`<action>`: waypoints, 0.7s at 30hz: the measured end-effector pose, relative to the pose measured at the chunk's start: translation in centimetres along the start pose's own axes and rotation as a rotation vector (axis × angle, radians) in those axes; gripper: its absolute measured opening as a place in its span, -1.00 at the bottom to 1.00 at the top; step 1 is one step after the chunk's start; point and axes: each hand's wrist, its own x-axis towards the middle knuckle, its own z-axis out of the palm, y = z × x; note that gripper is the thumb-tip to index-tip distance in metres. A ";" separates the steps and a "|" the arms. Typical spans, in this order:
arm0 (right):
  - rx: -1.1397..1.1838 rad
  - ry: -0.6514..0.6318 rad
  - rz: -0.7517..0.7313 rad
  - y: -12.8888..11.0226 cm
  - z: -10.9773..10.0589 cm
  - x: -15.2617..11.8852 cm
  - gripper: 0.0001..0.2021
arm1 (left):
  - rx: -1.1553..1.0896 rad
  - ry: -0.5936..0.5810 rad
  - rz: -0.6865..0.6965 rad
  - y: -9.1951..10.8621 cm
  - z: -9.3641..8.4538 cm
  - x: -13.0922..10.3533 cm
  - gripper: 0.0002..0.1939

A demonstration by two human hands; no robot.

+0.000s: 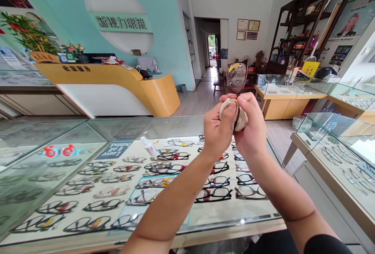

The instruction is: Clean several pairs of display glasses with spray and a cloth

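While both my forearms rise from the bottom of the view and meet at chest height above the glass worktop (175,129), my two hands come together around a pair of glasses (237,77) and a beige cleaning cloth (240,120). My left hand (217,131) is curled, the thumb pressed over the cloth from the near side, the grip closed on the cloth and on the lower lens wrapped inside it. My right hand (252,129) sits just beside it, touching it, fingers folded in towards the palm and the grip pinched shut on the frame and the cloth from the other side. Both wrists are bent slightly inward, the knuckles facing up and away from me.

The glasses stand upright, turned on end: one dark red-rimmed lens, with a yellow sticker at its upper edge, sticks up clear above my fingers, while the other lens is hidden in the cloth between my hands. A corner of the cloth hangs out below my right thumb.

Under the glass of the worktop, rows of spectacle frames (215,194) lie on a pale lining, and a small white spray bottle (149,147) lies on its side on the glass, well apart from my hands. Beyond stands a curved yellow reception desk (140,90).
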 end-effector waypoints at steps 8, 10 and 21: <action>0.078 -0.017 0.124 -1.6 -1.2 0.9 -0.84 | 0.105 -0.546 -0.196 4.0 -3.3 2.1 -0.58; 0.093 -0.032 0.159 -2.0 -1.1 0.5 -0.84 | 0.147 -0.581 -0.175 4.5 -3.5 2.0 -0.59; 0.074 0.024 0.199 -2.9 0.6 -1.8 -0.75 | 0.093 -0.182 -0.034 3.3 -0.5 -0.4 -0.58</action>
